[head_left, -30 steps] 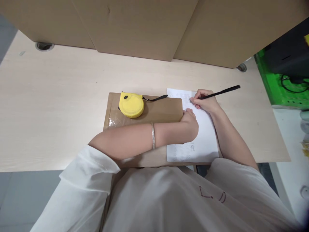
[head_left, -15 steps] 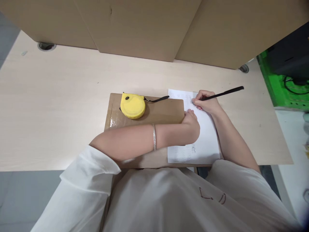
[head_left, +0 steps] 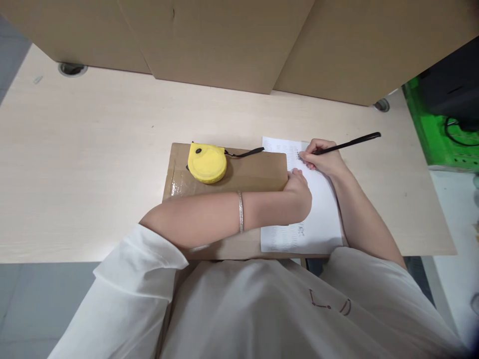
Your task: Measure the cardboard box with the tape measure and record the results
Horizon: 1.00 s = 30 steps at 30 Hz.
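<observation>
My right hand [head_left: 324, 157] is closed around a slim black pen [head_left: 355, 143], with its fingertips low over the upper part of a white sheet of paper [head_left: 322, 224] that carries rows of small print or writing. The pen's tip is hidden by the fingers. Bent at the wrist, my left hand [head_left: 299, 194] lies on the paper against the right end of a brown cardboard box [head_left: 254, 172]; its fingers show only in part and seem laid flat. A yellow tape measure [head_left: 207, 163] with a black wrist strap [head_left: 247, 152] rests on the box.
Large cardboard panels [head_left: 213, 40] stand along the back of the pale wooden desk [head_left: 93, 164]. Two round cable holes, one at the left [head_left: 73, 69] and one at the right [head_left: 382, 105], sit by them. A green crate [head_left: 445, 149] with dark items is beyond the desk's right edge.
Almost nothing differs. The whole view has shifted very slightly, and both hands keep their places on the paper.
</observation>
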### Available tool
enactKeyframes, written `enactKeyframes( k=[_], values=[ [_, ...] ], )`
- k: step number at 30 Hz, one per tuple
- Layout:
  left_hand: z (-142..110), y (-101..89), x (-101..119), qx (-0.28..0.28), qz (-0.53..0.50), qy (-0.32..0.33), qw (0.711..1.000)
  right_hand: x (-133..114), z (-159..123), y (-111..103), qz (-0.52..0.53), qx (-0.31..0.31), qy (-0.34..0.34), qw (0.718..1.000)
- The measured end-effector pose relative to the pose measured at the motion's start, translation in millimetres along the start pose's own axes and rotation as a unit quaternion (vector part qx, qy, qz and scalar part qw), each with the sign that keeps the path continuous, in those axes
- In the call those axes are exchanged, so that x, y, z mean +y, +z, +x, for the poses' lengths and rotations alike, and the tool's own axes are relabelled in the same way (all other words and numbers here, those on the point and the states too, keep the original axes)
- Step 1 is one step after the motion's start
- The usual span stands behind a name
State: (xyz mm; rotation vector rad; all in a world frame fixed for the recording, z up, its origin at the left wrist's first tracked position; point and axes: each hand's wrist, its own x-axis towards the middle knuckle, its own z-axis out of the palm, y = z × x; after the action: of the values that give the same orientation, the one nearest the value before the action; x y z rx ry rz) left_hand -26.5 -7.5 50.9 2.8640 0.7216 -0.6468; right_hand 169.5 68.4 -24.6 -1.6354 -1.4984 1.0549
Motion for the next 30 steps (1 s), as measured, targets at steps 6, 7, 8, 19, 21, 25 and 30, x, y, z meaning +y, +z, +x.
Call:
enactKeyframes(
  k=[6, 7, 8, 19, 21, 25, 30],
  values=[
    [2.0, 3.7, 0.8, -0.005, 0.030, 0.007, 1.000, -1.0, -1.0, 0.4, -0.009, 0.002, 0.001, 1.000],
    [2.0, 4.0, 1.0, -0.003, 0.029, 0.007, 1.000, -0.9, -1.1, 0.5, -0.009, 0.003, 0.000, 1.000],
    [1.8, 4.1, 1.1, 0.002, 0.024, 0.006, 1.000, -0.7, -1.0, 0.5, -0.010, 0.004, 0.000, 1.000],
    [10.0, 16.2, 3.8, 0.036, -0.026, -0.001, 0.999, -0.2, -0.2, -1.4, -0.021, -0.002, 0.004, 1.000],
    [10.9, 17.0, 4.3, 0.037, -0.029, -0.004, 0.999, -0.6, -0.5, -0.9, -0.023, 0.003, 0.002, 1.000],
    [10.2, 15.0, 4.3, 0.026, -0.013, -0.002, 1.000, -1.8, 1.3, 0.4, -0.006, -0.007, 0.000, 1.000],
    [22.1, 27.2, 6.4, 0.057, -0.047, -0.016, 0.997, -6.6, 4.0, -7.3, 0.013, 0.020, 0.049, 0.998]
  ],
)
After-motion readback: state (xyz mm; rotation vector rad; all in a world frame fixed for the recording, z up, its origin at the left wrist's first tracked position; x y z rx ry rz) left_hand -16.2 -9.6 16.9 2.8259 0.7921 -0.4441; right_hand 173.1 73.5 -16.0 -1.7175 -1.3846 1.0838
